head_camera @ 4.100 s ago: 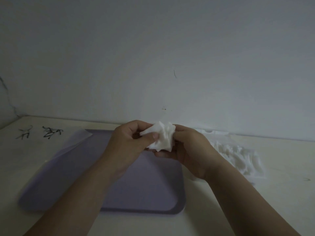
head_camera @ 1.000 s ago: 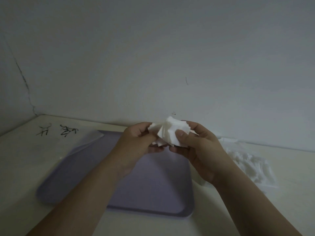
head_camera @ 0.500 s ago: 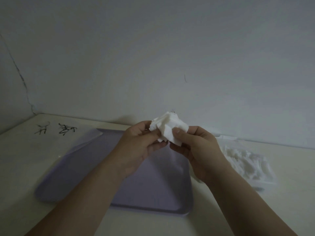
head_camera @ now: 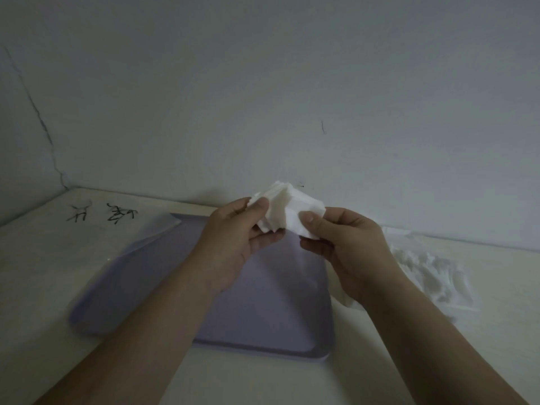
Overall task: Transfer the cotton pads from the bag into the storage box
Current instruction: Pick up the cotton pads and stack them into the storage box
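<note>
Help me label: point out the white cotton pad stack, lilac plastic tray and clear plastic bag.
white cotton pad stack (head_camera: 292, 207): head view, front pad.
lilac plastic tray (head_camera: 263, 317): head view, bare floor.
clear plastic bag (head_camera: 432, 276): head view, middle.

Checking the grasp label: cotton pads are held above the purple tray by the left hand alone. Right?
Not quite. The head view shows both hands on the cotton pads: the left hand and the right hand each pinch them, one from either side. The rest stands: they are held above the purple tray.
</note>
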